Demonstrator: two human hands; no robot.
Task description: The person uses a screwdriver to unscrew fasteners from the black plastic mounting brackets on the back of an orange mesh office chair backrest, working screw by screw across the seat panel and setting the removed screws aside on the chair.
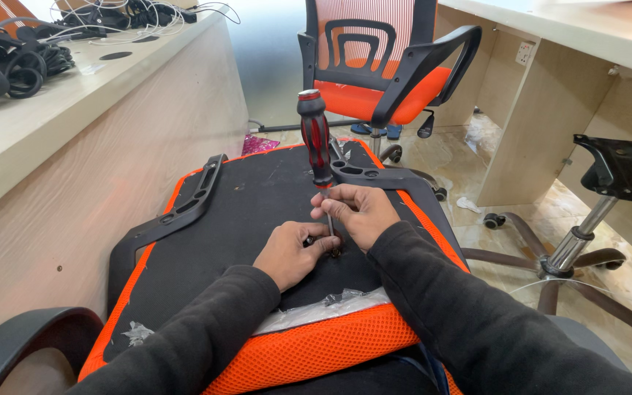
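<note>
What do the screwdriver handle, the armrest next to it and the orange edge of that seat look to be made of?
Screwdriver handle: glossy hard plastic, red with black grip strips, probably rubbery. Armrest: matte black moulded plastic, judging by its cut-out slots. Seat edge: orange mesh fabric, with a visible open weave.

Glossy red-and-black plastic screwdriver handle (314,135), thin metal shaft, matt black fabric seat underside (257,212), orange mesh cloth edge, smooth black plastic armrests (184,205), crinkled clear plastic wrap (330,306)

We get bright, even daylight here, strongest at the top centre where the floor (272,44) washes out pale. Shadows stay soft. Focus is sharp mid-frame, with wide-angle stretching and slight softness toward the bottom corners.
</note>
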